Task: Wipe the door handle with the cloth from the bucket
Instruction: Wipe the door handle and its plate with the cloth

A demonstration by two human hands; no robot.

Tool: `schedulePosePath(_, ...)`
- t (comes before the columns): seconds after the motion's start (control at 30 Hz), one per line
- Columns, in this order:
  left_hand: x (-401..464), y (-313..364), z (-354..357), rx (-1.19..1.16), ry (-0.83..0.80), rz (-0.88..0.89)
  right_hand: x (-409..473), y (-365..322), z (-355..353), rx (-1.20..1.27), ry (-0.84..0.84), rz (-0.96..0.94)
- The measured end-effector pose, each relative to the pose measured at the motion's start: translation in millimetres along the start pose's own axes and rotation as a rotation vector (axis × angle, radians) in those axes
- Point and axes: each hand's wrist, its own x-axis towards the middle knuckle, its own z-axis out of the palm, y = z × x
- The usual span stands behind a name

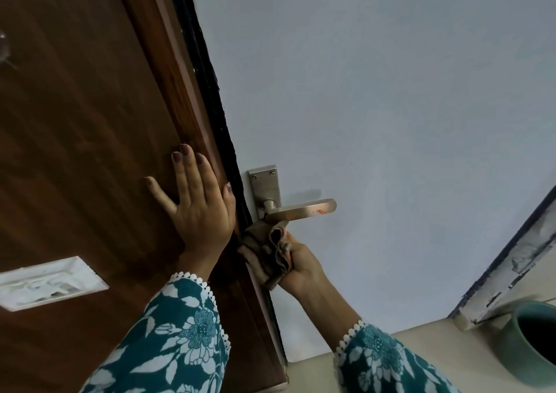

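Note:
A silver lever door handle (304, 207) on a metal backplate (266, 186) juts from the pale blue door (376, 107). Just below the handle's base my right hand (301, 265) grips a bunched brown cloth (270, 249); the cloth's top edge touches the underside of the lever near the spindle. My left hand (195, 203) lies flat with fingers spread on the brown wooden frame (90, 122) beside the door's edge. A teal bucket (529, 341) stands on the floor at the lower right, partly cut off by the frame's edge.
A white switch plate (48, 281) is set in the wooden surface at the left. A dark gap runs between frame and door. A worn white skirting strip (511, 266) runs along the lower right above the beige floor (421, 335).

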Motion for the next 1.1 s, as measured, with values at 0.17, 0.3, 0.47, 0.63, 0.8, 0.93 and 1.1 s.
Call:
schedulePosePath(0.17,0.0,0.4,0.8,0.002,-0.005,-0.016,-14.9,0.2,-0.1,0.146,-0.094,0.041)
schedulePosePath(0.3,0.5,0.0,1.7,0.005,0.001,-0.015,-5.3,13.1,15.2,0.262,-0.14,0.115)
schedulePosePath(0.47,-1.8,-1.9,1.1,0.003,-0.011,0.007,-6.0,15.4,12.8,0.254,-0.2,0.035)
schedulePosePath(0.63,-1.6,-1.9,3.0,-0.003,0.001,0.003,-20.2,-5.4,-6.7,0.132,-0.089,0.032)
schedulePosePath(0.8,-1.6,-1.1,3.9,0.004,0.015,-0.005,-59.5,-52.6,-19.6,-0.139,0.167,-0.278)
schedulePosePath(0.93,-0.6,-0.9,2.8,-0.006,0.011,-0.01,-95.1,-58.3,-6.5,-0.881,0.339,-0.798)
schedulePosePath(1.1,-1.5,-0.9,1.0,-0.009,-0.005,-0.009,-72.5,-46.3,32.1,-1.706,0.312,-1.537)
